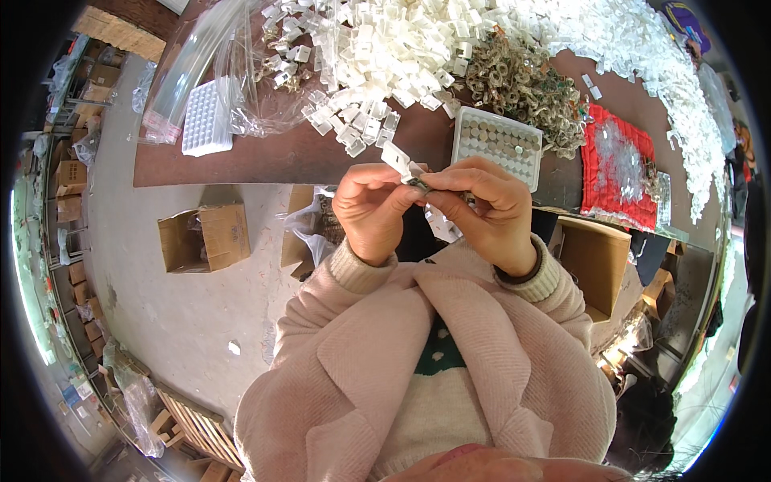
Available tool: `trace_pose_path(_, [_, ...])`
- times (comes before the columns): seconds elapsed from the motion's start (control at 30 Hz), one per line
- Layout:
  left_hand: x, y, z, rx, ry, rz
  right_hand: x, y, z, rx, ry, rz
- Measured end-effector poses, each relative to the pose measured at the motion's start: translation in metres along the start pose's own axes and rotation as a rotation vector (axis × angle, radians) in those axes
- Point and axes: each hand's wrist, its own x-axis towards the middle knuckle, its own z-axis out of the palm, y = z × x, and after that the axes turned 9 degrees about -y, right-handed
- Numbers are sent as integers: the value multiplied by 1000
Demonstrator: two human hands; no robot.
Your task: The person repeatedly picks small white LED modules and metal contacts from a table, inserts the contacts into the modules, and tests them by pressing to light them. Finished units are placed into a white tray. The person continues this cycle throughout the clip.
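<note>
Close together above the table's near edge, both my hands work on one small piece. My left hand [369, 210] is closed, its thumb and fingers pinching a small white plastic housing [396, 159] that sticks up tilted. My right hand [491, 210] pinches at a small dark electronic part [419, 184] at the housing's lower end. Fingertips partly hide where the two pieces meet, so I cannot tell how far one sits in the other. Just beyond my right hand lies a white tray [456, 153] holding rows of round, coin-like discs.
A big heap of white plastic housings [385, 48] covers the table's far side. Right of it lies a tangle of small wired parts [522, 84]. A red cloth [598, 161], clear bags [189, 72] and a white gridded tray [207, 120] flank these. Cardboard boxes [225, 237] stand below.
</note>
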Motion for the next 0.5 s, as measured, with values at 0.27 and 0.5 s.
trace_pose_path(0.27, [-8, -6, 9, 99, 162, -1, 1, 1, 7, -155, 35, -58])
trace_pose_path(0.5, [-7, -6, 6, 86, 107, 16, 2, 2, 12, -56, 61, 8])
